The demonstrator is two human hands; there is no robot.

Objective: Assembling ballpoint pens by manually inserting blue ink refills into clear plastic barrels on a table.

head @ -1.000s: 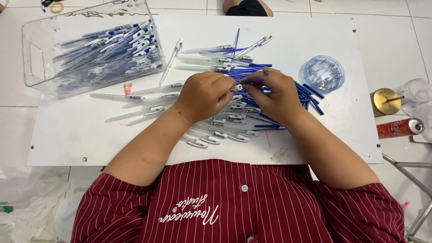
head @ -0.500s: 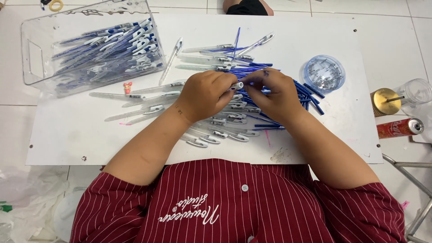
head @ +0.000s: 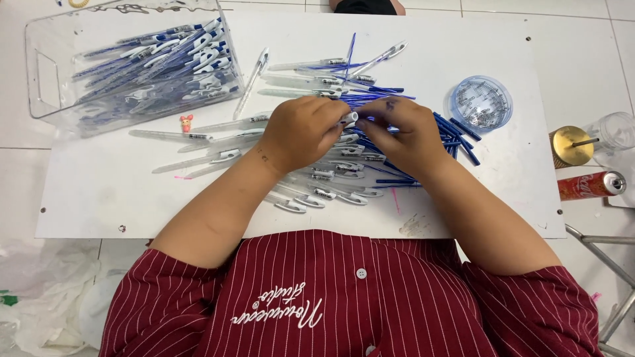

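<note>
Pen barrel mostly hidden between both hands' fingertips

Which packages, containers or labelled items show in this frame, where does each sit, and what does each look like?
Clear plastic bin: far left of the white board, rectangular, filled with blue-and-white pens.
Round tub: right of the hands, clear blue, shallow.
Drink can: right edge, lying on its side, red with a silver end.
Gold-lidded cup: above the can, round.

one clear tray, one round tub, two hands.
</note>
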